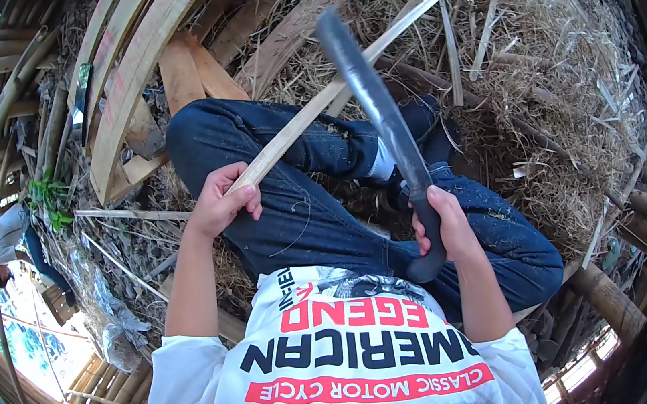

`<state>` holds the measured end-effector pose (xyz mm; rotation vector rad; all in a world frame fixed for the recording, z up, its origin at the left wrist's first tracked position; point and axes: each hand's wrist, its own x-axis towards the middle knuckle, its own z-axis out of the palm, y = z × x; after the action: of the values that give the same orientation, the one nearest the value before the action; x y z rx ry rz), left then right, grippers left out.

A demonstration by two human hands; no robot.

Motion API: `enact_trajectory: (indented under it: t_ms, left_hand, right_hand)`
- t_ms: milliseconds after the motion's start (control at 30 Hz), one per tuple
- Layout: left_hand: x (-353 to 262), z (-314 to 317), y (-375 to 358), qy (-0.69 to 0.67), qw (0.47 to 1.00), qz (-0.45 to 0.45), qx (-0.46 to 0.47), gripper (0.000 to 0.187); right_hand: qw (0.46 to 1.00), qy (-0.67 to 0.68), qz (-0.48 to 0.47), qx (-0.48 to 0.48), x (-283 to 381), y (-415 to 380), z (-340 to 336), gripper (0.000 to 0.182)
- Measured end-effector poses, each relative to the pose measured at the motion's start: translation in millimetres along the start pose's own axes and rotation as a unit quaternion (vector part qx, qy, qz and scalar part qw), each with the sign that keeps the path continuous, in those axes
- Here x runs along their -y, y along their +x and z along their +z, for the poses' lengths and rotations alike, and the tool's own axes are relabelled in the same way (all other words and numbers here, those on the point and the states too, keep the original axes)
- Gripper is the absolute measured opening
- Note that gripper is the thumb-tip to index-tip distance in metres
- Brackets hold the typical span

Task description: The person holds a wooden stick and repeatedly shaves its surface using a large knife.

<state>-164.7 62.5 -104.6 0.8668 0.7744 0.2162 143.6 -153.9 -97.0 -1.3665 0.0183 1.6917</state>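
A long, pale split bamboo strip (298, 124) runs from my left hand (224, 204) up to the far right, over my crossed legs in jeans. The fingers of that hand are closed round its near end, close above my knee. My right hand (450, 224) grips the black handle of a machete (382, 102), its broad blade pointing up and away from me. In this view the blade crosses over the strip about midway along it. The handle's rounded butt shows below my right fist, over my lap.
Shavings (570, 107) cover the ground ahead and to the right. Curved wooden planks (138, 71) lie at the upper left, with another blade (83, 94) resting there. Bamboo poles (611, 304) edge the right. A person (17, 235) is at the far left.
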Motion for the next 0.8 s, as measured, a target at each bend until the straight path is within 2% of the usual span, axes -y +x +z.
enact_trajectory:
  t_ms: [67, 100, 200, 267, 333, 367, 433, 467, 533, 600, 633, 667, 733, 800]
  left_hand:
    - [-0.9, -0.7, 0.5, -0.015, 1.0, -0.001, 0.015, 0.013]
    - [1.3, -1.8, 0.8, -0.024, 0.999, 0.011, 0.023, 0.014]
    - [2.4, -0.3, -0.2, -0.029, 0.999, 0.011, 0.015, 0.014]
    - [-2.2, 0.3, -0.1, -0.022, 1.0, 0.007, 0.012, 0.014]
    - [-3.2, 3.2, 0.0, 0.001, 1.0, -0.003, -0.001, 0.024]
    - [-0.7, 3.9, 0.3, -0.003, 1.0, -0.004, -0.001, 0.024]
    - [-0.1, 3.3, 0.4, 0.001, 1.0, 0.001, -0.001, 0.025]
    - [-1.0, 2.1, -0.7, 0.005, 1.0, 0.001, -0.002, 0.025]
    - [-0.6, -0.2, 0.4, -0.019, 1.0, 0.0, 0.015, 0.014]
    - [-3.1, 1.7, 2.4, -0.022, 1.0, 0.001, 0.019, 0.014]
    - [-2.6, 2.6, 1.0, -0.024, 1.0, 0.003, 0.015, 0.014]
    - [-0.4, 2.5, -0.2, -0.024, 1.0, 0.005, 0.011, 0.014]
    - [1.8, 0.9, -0.2, -0.002, 1.0, 0.0, -0.004, 0.026]
    - [-0.4, -0.1, 0.5, -0.004, 1.0, 0.003, 0.001, 0.025]
  right_hand:
    - [0.997, -0.083, -0.005, -0.006, 9.3, -3.8, -8.4, 0.045]
    - [0.999, -0.035, -0.001, -0.028, 7.3, -1.2, -9.7, 0.044]
    - [1.0, -0.015, 0.011, -0.011, -1.3, -1.8, -1.3, 0.044]
    - [0.999, -0.05, 0.005, 0.017, 0.5, -3.8, -3.1, 0.046]
    - [0.998, -0.055, -0.007, -0.007, 7.1, -4.1, -5.2, 0.046]
    - [0.999, -0.006, 0.0, -0.038, 4.1, 0.0, -3.6, 0.046]
    - [1.0, -0.018, 0.006, -0.023, -0.6, -1.7, -1.1, 0.046]
    - [1.0, -0.026, 0.007, -0.008, -2.5, -2.0, 0.2, 0.046]
    - [0.998, -0.057, 0.014, -0.001, 3.1, -6.2, -2.0, 0.046]
    - [0.999, -0.051, -0.005, -0.011, 9.0, -4.4, -8.0, 0.045]
    - [0.999, -0.012, 0.002, -0.047, 5.7, -1.0, -2.6, 0.045]
    - [0.999, -0.014, 0.004, -0.043, 5.0, -1.8, -1.2, 0.045]
    - [0.998, -0.055, 0.012, 0.002, 0.9, -5.7, 5.5, 0.045]
    - [0.996, -0.091, 0.008, 0.021, 3.8, -5.7, 5.0, 0.045]
